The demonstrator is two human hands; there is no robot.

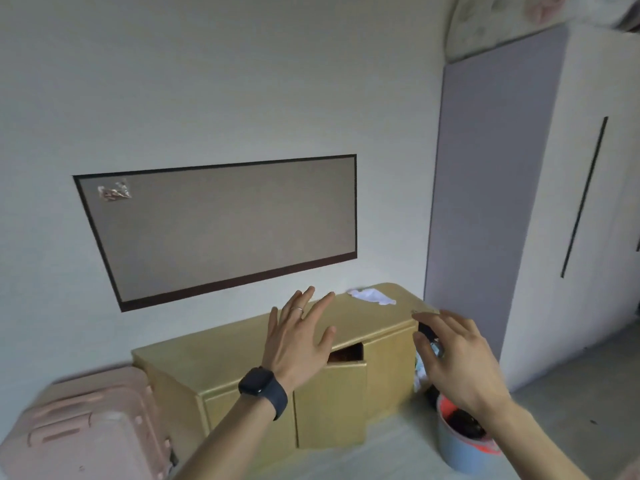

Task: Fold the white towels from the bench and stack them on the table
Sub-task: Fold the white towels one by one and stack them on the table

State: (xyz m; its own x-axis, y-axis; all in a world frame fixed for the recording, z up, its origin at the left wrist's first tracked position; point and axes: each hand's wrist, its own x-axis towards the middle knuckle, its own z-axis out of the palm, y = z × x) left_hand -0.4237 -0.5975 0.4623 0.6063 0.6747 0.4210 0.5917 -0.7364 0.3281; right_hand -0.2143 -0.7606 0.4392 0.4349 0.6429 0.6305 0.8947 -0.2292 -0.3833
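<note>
Left hand (298,337), right hand (453,362), each grip apart, blurred white towel (372,296) on bench (225,358)

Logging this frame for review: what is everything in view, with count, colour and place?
white towel: one, white, crumpled on the far right end of the bench top
bench: one, yellow, against the wall, one door ajar
wall panel: one, grey-brown with a dark frame, above the bench
suitcase: one, pink, left of the bench
bucket: one, blue with an orange rim, right of the bench, dark contents
wardrobe: one, white with a lilac side, far right
watch: one, black, on the left wrist
ring: one, silver, on the left hand
left hand: open, raised before the bench
right hand: open, above the bucket
</note>
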